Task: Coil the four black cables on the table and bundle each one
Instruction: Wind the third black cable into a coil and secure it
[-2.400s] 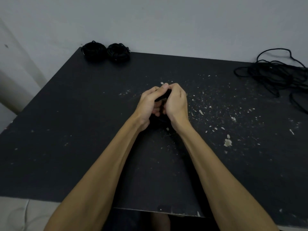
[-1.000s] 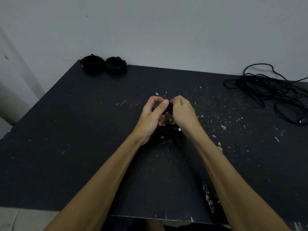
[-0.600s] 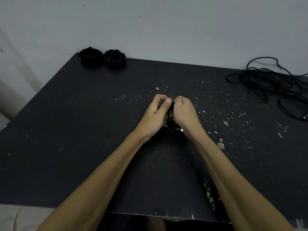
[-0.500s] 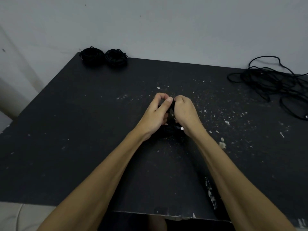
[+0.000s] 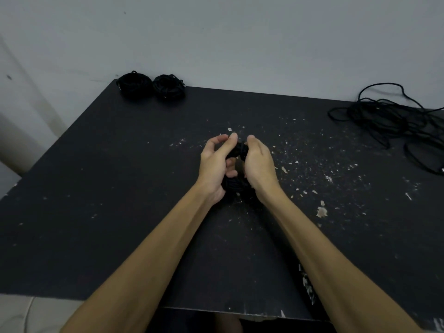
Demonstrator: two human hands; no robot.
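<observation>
Cables are what the work concerns, and in the head view, the only view given, the third coil [image 5: 236, 169] is held between both hands over the middle of the black table [image 5: 108, 188]. It is kept low, just above or on the tabletop (which cannot be told), probably so that the loops cannot spring apart while the bundle is being finished.

The left hand [image 5: 216, 165] is curled round the coil's left side, with its thumb and forefinger brought together at the top, where a tail or wrap appears to be pinched; the strand itself is too dark to be made out. The right hand [image 5: 258, 164] is closed round the right side, and the loops are clamped by it so that the wrap can be pulled tight against them.

Two finished bundles [image 5: 151, 86] have been set side by side at the far left corner, against the wall, well apart from the hands and out of the working space. The loose cable [image 5: 389, 121] is left in a sprawl at the far right edge, within reach for the last round. By this count the task is judged a little past halfway, and the step in hand is taken to be the securing of the third bundle.
</observation>
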